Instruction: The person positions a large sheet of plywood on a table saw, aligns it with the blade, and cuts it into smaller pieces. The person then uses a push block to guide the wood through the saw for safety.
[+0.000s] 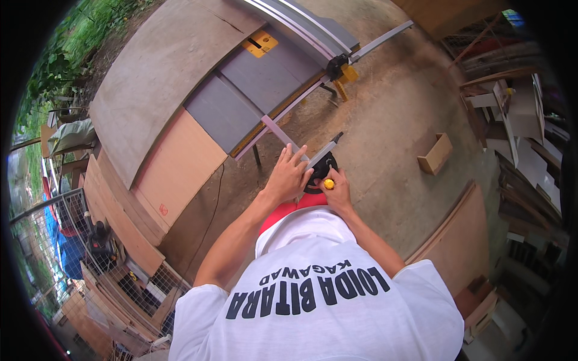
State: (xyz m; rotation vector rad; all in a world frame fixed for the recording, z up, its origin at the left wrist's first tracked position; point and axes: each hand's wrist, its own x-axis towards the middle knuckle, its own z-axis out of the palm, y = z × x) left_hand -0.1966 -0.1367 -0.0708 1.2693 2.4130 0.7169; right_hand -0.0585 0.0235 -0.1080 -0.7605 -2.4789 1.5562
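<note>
A black, disc-shaped tool with a silver metal bar, which looks like a mitre gauge [314, 180], is in front of my waist. My left hand [288, 174] lies along its left side, with the fingers stretched out and pointing away from me. My right hand [336, 191] is closed around a yellow round-ended knob or handle [329, 183] at the black part. The silver bar [323, 154] angles up to the right past my fingertips. A long flat metal strip [278, 130] runs from the gauge toward the grey table-saw top [265, 78].
A large plywood sheet [162, 72] covers the saw's left side, beside a tan board [180, 162]. The fence rail [385, 41] projects to the right. An open wooden box [435, 154] sits on the concrete floor. Boards [457, 222] lean at right; a dark cable [212, 210] trails at left.
</note>
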